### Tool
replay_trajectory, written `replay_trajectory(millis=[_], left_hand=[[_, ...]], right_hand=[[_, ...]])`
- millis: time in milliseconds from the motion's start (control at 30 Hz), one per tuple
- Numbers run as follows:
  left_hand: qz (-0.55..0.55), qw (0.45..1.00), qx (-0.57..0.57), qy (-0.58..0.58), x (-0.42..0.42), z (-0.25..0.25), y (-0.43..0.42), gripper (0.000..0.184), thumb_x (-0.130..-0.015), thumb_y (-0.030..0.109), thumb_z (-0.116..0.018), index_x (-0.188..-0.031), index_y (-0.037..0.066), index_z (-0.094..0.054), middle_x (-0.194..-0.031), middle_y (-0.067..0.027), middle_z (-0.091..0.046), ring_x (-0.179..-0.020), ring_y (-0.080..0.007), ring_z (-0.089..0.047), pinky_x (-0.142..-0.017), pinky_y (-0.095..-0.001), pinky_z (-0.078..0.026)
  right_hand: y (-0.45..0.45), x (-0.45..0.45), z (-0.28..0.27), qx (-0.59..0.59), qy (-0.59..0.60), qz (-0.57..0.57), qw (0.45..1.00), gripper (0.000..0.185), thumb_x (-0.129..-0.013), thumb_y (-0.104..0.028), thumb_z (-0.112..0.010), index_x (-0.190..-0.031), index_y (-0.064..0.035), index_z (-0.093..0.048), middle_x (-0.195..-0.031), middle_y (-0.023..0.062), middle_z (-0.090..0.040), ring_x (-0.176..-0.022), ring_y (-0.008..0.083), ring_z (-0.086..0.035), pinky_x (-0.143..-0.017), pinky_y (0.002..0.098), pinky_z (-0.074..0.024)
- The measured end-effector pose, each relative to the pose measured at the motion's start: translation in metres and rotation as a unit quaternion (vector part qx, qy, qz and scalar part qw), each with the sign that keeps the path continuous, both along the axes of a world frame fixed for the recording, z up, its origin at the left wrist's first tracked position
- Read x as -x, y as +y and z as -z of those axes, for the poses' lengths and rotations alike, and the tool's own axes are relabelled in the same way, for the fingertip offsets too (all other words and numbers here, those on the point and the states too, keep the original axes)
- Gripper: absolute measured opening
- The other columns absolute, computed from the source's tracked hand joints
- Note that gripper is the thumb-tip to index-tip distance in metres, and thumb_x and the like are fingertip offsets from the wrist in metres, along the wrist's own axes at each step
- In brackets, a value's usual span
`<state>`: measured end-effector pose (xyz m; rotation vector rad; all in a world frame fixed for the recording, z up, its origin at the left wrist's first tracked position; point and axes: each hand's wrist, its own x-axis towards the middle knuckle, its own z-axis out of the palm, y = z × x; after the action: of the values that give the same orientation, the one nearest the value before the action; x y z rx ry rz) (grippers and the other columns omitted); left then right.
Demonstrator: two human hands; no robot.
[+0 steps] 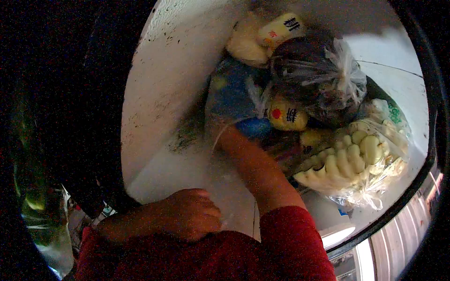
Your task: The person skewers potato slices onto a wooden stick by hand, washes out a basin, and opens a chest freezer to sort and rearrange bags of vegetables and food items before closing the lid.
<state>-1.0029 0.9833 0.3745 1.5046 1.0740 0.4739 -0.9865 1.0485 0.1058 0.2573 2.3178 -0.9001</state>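
Observation:
My right hand [226, 136] reaches down into a white-walled chest, at the mouth of a blue bag [232, 96]. Its fingers are hidden there, and a thin, clear bag edge loops around the wrist. My left hand [193, 214] is held near my body at the chest's near side. Its fingers are curled in, and nothing shows in them. Just beyond my right forearm sits a yellow packet [287, 114] with a red dot and dark characters. A knotted clear bag [354, 161] of pale, crescent-shaped pieces lies to the right of that forearm.
A dark-filled, knotted plastic bag [318, 77] rests above the yellow packet. Behind it lie another yellow packet [281, 30] and a pale bag [246, 42]. The white inner wall [161, 89] is speckled with dirt. A dark rim [424, 175] curves along the right.

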Motion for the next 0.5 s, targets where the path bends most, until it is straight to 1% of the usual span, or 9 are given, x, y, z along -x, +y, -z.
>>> replay_trajectory(millis=[67, 167, 233, 333, 500], left_hand=[[0.015, 1.000, -0.018, 0.018, 0.000, -0.001, 0.001, 0.021, -0.066, 0.020, -0.060, -0.086, 0.016, -0.059, -0.085, -0.0004, -0.056, -0.080, -0.0187, -0.057, -0.072, -0.0361, -0.043], [-0.021, 0.999, -0.020, 0.018, 0.000, -0.002, -0.001, 0.019, -0.066, 0.020, -0.060, -0.084, 0.016, -0.058, -0.082, -0.0007, -0.055, -0.080, -0.0189, -0.057, -0.072, -0.0351, -0.042], [-0.003, 1.000, 0.015, 0.014, 0.001, -0.002, 0.000, 0.017, -0.067, 0.020, -0.060, -0.084, 0.015, -0.058, -0.082, -0.0011, -0.055, -0.080, -0.0195, -0.057, -0.073, -0.0352, -0.042], [0.022, 0.999, 0.016, 0.045, 0.001, -0.005, 0.002, 0.017, -0.069, 0.020, -0.060, -0.085, 0.015, -0.058, -0.083, -0.0016, -0.055, -0.080, -0.0201, -0.057, -0.074, -0.0360, -0.043], [0.014, 0.999, 0.037, 0.023, 0.000, -0.001, -0.002, 0.016, -0.071, 0.019, -0.058, -0.086, 0.015, -0.059, -0.084, -0.0026, -0.056, -0.081, -0.0211, -0.058, -0.075, -0.0374, -0.043]], right_hand=[[-0.004, -0.002, -0.002, -0.002, -0.002, -0.009, 1.000, 0.058, -0.073, -0.025, -0.065, -0.127, -0.0100, -0.049, -0.119, 0.0175, -0.054, -0.102, 0.0329, -0.058, -0.084, 0.0446, -0.0498], [-0.009, -0.006, -0.004, -0.006, -0.004, -0.022, 1.000, 0.058, -0.073, -0.024, -0.065, -0.127, -0.0102, -0.049, -0.119, 0.0176, -0.054, -0.102, 0.0328, -0.059, -0.084, 0.0445, -0.0499], [-0.013, -0.010, -0.005, -0.008, -0.005, -0.029, 1.000, 0.058, -0.073, -0.024, -0.066, -0.126, -0.0104, -0.050, -0.120, 0.0176, -0.054, -0.102, 0.0328, -0.059, -0.084, 0.0445, -0.0499], [-0.021, -0.012, -0.006, -0.018, -0.006, -0.042, 0.999, 0.058, -0.072, -0.024, -0.066, -0.126, -0.0106, -0.050, -0.120, 0.0177, -0.053, -0.102, 0.0327, -0.059, -0.084, 0.0444, -0.0499], [-0.028, -0.010, -0.005, -0.031, -0.010, -0.051, 0.998, 0.058, -0.072, -0.024, -0.067, -0.126, -0.0110, -0.050, -0.121, 0.0177, -0.053, -0.101, 0.0327, -0.059, -0.084, 0.0443, -0.0500]])
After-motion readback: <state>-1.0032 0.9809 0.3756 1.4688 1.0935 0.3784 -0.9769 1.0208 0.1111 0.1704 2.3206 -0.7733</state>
